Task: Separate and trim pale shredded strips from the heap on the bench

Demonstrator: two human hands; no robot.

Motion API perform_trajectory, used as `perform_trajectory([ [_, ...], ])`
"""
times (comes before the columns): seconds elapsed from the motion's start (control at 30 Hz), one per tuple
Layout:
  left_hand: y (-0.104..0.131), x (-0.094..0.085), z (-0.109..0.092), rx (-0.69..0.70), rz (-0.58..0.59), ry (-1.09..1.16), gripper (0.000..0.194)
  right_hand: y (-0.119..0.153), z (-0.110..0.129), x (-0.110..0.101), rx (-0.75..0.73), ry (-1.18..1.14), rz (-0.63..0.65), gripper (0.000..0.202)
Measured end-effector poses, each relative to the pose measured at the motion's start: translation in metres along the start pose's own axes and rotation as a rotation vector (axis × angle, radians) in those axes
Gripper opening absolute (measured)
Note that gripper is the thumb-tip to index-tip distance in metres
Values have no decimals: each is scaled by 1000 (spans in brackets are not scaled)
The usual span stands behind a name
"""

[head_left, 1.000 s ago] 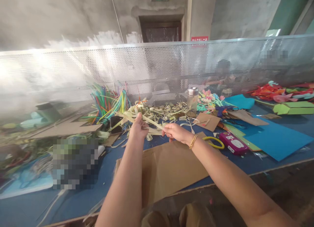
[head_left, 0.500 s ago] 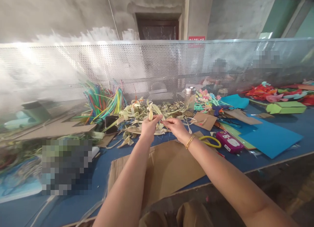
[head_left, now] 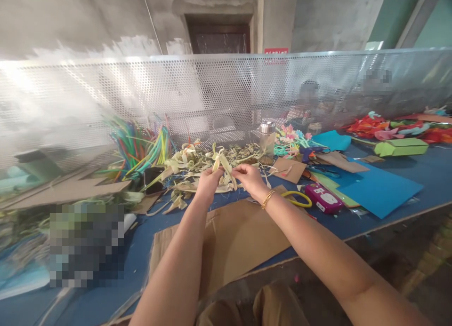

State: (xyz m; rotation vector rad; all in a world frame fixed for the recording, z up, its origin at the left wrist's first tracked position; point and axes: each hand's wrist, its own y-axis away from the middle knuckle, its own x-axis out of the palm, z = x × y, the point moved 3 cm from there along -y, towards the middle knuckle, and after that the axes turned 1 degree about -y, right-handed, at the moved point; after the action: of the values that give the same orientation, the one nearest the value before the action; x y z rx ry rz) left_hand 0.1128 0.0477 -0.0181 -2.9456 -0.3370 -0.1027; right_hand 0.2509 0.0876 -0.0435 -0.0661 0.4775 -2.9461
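Note:
Pale yellow-green husk strips (head_left: 227, 168) rise between my two hands in the head view. My left hand (head_left: 209, 183) is closed round the lower part of the husk, with its tip standing above the fingers. On the right side, my right hand (head_left: 250, 178) pinches the edge of a husk strip that hangs down between the hands. A gold bracelet (head_left: 267, 199) is on the right wrist. Behind the hands lies a heap of dried husks and stalks (head_left: 183, 162). Below them a flat cardboard sheet (head_left: 243, 241) rests on the blue table (head_left: 141, 250).
A glass bottle with a metal lid (head_left: 267, 138) stands behind the heap, before a perforated metal screen (head_left: 148, 91). Colourful pipe cleaners (head_left: 141, 149) are at the left. A purple case (head_left: 324, 198), yellow ring (head_left: 298, 199), blue paper (head_left: 381, 189) and red pieces (head_left: 367, 127) lie right.
The view has shifted slightly, so most things sit further left. Between my hands a husk strip now shows spread out and hanging down, and the hands are a little further apart.

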Motion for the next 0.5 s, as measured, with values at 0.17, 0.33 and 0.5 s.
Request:
perform_trajectory([
  [0.17, 2, 2, -3, 56, 25, -80, 27, 2, 4, 0, -80, 50, -35, 13],
  [0.33, 2, 2, -2, 73, -43, -113, 24, 6, 8, 2, -138, 102, -38, 12],
  [0.5, 0, 0, 0, 43, -29, -42, 25, 5, 4, 1, -43, 41, -107, 13],
])
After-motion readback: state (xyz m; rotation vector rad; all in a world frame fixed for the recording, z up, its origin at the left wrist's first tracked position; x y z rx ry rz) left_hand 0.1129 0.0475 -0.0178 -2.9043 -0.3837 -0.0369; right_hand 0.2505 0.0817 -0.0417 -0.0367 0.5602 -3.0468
